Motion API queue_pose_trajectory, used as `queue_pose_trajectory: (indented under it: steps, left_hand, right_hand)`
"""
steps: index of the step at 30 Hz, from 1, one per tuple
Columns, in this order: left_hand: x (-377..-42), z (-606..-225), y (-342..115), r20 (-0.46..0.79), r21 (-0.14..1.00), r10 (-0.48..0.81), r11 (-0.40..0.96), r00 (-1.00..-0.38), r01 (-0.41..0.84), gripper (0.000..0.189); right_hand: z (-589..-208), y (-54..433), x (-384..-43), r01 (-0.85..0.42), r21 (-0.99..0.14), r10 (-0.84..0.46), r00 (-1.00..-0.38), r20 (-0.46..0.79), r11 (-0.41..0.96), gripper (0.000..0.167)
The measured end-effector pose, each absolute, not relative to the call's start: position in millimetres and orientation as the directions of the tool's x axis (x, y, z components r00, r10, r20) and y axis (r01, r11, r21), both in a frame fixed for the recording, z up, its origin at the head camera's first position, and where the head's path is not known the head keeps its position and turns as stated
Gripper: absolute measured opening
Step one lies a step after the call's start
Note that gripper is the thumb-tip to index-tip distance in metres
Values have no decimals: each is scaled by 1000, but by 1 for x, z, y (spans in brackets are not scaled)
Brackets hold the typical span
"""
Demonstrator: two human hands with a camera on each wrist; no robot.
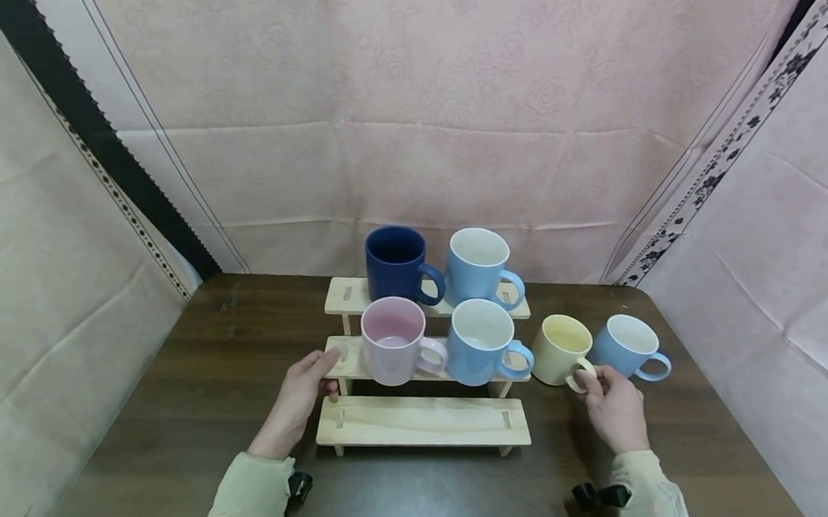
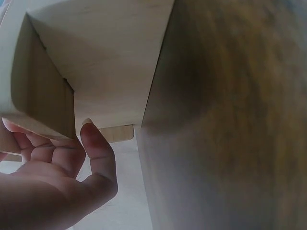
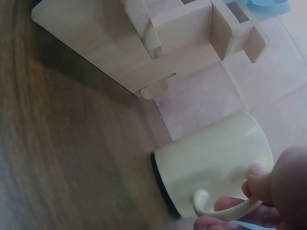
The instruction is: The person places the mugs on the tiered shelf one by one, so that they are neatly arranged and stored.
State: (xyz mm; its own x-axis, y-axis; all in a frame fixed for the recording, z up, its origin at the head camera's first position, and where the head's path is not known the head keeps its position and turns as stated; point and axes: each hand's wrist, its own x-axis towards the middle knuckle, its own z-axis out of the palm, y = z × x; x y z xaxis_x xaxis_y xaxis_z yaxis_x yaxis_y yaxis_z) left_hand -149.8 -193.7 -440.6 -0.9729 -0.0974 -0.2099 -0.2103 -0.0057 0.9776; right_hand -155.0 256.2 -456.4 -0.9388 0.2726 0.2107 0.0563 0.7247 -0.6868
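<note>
A three-tier wooden rack [image 1: 421, 420] stands on the brown table. My left hand [image 1: 302, 394] grips the left end of its middle tier; in the left wrist view the fingers [image 2: 43, 155] curl against the wood. By its handle, my right hand [image 1: 615, 408] pinches a pale yellow mug [image 1: 560, 348], which is right of the rack. Its dark base shows close to the tabletop in the right wrist view. Just beyond that hand is a light blue mug [image 1: 622, 342]. A navy mug [image 1: 393, 263] and a light blue mug [image 1: 479, 259] occupy the top tier.
On the middle tier sit a lilac mug [image 1: 390, 352] and another light blue mug [image 1: 480, 348], handles to the right. The lowest tier is bare wood. Pale cloth [image 1: 410, 166] hangs behind the table [image 1: 205, 391] and along both sides.
</note>
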Motion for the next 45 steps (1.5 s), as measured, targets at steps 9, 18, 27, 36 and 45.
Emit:
queue_pose_trajectory:
  steps: [9,18,27,36,45]
  left_hand:
    - [-150,-439,-193,-219,976,-93,-22,-971,-218,40]
    - [-150,-441,-193,-215,977,-93,-36,-972,-212,39]
    - [-150,-440,-193,-207,978,-88,-13,-974,-207,43]
    - [-151,-443,-194,-211,977,-91,-9,-973,-212,43]
    - [-151,-443,-194,-211,977,-91,-11,-973,-211,43]
  right_hand:
    - [-455,258,-149,83,-685,300,-932,205,724,23]
    - [-456,260,-143,94,-655,298,-932,207,750,24]
    - [-459,261,-138,107,-662,309,-931,196,742,21]
    - [-455,263,-126,111,-638,329,-915,234,762,14]
    - [-448,265,-112,83,-620,334,-894,300,780,12]
